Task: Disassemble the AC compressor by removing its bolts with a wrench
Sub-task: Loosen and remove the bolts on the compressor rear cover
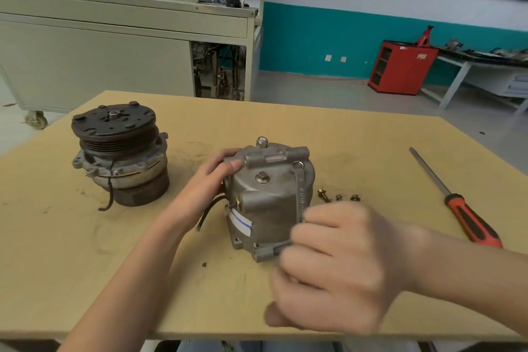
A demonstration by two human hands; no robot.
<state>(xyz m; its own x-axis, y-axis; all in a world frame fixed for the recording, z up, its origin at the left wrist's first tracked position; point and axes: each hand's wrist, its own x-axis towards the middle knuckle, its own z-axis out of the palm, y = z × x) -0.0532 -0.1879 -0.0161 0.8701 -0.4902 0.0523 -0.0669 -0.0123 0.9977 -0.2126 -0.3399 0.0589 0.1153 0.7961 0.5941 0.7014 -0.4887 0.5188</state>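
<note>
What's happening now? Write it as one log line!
left hand: grips compressor | right hand: holds wrench, ring end on compressor top | loose bolts: on table right of compressor | screwdriver: lying farther right

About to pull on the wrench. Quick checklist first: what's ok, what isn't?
1. Ring of the wrench over the upper right bolt: ok.
2. Ring fully seated on that bolt's head: cannot tell.
3. Grip: right hand holds the wrench handle: ok.
4. Brace: left hand holds the compressor body: ok.
5. Swing path: loose bolts lie on the table close beside the right hand: cannot tell.
6. All bolts out: not ok; centre bolt still in.
</note>
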